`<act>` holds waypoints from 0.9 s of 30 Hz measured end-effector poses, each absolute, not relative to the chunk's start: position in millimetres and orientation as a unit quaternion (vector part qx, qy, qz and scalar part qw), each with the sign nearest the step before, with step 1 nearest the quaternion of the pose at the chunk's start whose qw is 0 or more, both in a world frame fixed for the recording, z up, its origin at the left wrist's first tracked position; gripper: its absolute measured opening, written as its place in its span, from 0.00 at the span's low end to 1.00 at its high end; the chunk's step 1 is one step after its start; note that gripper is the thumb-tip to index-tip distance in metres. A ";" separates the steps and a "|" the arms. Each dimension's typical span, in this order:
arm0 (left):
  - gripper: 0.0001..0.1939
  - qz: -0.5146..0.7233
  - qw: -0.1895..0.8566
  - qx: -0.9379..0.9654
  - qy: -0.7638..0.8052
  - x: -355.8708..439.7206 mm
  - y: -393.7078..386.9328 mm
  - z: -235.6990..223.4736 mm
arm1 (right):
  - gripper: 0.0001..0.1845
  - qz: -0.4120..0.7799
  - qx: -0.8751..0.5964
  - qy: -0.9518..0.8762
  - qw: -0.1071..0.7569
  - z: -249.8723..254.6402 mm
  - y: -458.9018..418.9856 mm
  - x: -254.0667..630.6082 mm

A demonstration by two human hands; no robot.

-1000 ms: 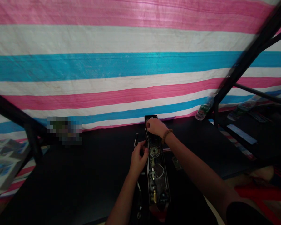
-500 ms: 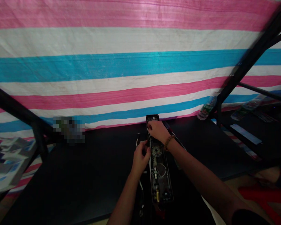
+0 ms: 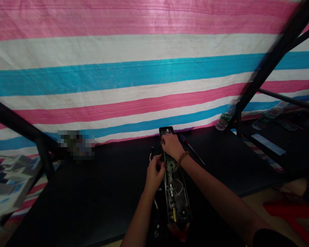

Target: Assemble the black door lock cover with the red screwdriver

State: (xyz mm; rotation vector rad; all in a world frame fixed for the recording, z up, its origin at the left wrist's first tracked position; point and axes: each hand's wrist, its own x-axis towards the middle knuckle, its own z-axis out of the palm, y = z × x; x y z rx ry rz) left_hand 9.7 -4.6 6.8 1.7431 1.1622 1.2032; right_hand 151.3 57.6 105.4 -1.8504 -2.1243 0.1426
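A long black door lock panel point(image 3: 179, 200), its inner side facing up, lies lengthwise in front of me. Metal parts, a round spindle piece and a brass-coloured cylinder point(image 3: 174, 214) show inside it. My right hand point(image 3: 172, 145), with a beaded bracelet at the wrist, is bent over the panel's far part, fingers closed at its left edge. Lower down, my left hand point(image 3: 155, 171) pinches at the same edge, thumb and fingertips close together. What either set of fingertips grips is hidden. A thin light cable point(image 3: 156, 204) runs beside the panel on the left.
A screwdriver point(image 3: 194, 149) lies right of the panel on the black table point(image 3: 113, 192). A plastic bottle point(image 3: 224, 118) stands by the black frame post. Power strips and plugs point(image 3: 12, 181) are at far left. Beyond the right gap sits a pale flat object point(image 3: 268, 144).
My right hand has shifted very slightly down and left along the panel, and more of the screwdriver shows. My left hand stays in place. The camera view has tilted a little.
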 end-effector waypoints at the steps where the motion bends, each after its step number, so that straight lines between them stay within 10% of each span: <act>1: 0.18 0.464 0.354 0.675 0.452 10.2 -5.0 7.9 | 0.09 0.051 -0.646 -0.744 0.162 105.1 56.9 152.7; 13: 0.17 0.448 0.331 0.687 0.467 10.3 -7.2 6.0 | 0.07 0.047 -0.611 -0.759 0.221 89.7 55.1 158.9; 27: 0.11 0.443 0.155 0.658 0.589 8.7 8.5 -10.7 | 0.08 0.156 -0.473 -0.630 0.596 121.8 -41.1 207.0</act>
